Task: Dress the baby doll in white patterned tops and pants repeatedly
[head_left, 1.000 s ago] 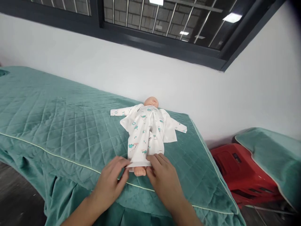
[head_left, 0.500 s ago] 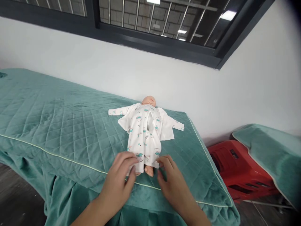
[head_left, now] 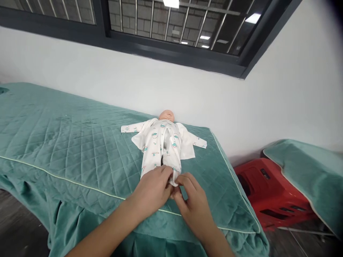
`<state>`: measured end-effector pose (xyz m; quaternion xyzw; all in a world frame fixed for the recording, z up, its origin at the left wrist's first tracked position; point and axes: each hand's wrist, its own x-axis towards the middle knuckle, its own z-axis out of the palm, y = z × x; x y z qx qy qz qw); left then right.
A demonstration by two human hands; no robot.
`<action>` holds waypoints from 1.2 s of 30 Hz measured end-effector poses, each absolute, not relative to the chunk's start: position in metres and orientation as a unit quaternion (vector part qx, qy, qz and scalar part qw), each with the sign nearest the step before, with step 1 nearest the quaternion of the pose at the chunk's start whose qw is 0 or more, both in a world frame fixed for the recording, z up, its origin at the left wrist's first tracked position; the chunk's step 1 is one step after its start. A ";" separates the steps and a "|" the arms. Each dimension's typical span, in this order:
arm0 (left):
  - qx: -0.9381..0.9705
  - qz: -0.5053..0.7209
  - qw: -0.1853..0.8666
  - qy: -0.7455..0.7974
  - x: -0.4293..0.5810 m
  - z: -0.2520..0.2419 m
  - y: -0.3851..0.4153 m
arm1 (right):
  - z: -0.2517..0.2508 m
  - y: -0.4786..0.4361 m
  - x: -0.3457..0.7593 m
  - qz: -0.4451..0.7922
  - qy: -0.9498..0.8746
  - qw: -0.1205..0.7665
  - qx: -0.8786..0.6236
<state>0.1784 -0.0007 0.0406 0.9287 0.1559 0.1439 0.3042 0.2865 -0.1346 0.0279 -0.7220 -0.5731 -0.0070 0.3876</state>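
Note:
A baby doll (head_left: 166, 115) lies on its back on a green quilted bed cover, head toward the wall. It wears white printed baby clothes (head_left: 152, 146) with the sleeves spread out to both sides and a slit open down the front. At the lower end of the trouser leg on the right, my left hand (head_left: 155, 185) is closed on the cuff. My right hand (head_left: 189, 192) pinches the same cuff from the other side, thumb and forefinger together. The doll's feet are mostly hidden behind my hands.
The quilted bed cover (head_left: 80, 142) stretches far to the left, its piped front edge under my wrists. A white wall (head_left: 120, 75) and a dark-framed barred window (head_left: 171, 50) stand behind. On the right is a red plastic object (head_left: 276, 192), partly under another green cover (head_left: 308, 160).
My left hand has moved right, from the left trouser leg to the right one. Both hands have come together and closed on that leg's cuff. The view has shifted slightly.

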 end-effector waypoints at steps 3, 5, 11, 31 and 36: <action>0.915 0.177 0.322 0.167 0.172 0.037 0.000 | 0.031 -0.143 0.285 0.022 -0.580 0.380 -0.720; 0.920 0.198 0.306 0.146 0.162 0.031 -0.003 | 0.027 -0.149 0.283 0.060 -0.581 0.369 -0.723; 0.940 0.256 0.217 0.056 0.128 0.012 -0.008 | 0.028 -0.160 0.290 0.153 -0.602 0.340 -0.706; 0.946 0.195 0.257 0.041 0.237 -0.019 0.160 | -0.019 -0.040 0.413 -0.018 -0.674 0.217 -0.706; 0.943 0.177 0.279 0.033 0.242 -0.019 0.165 | -0.016 -0.054 0.411 -0.002 -0.691 0.240 -0.681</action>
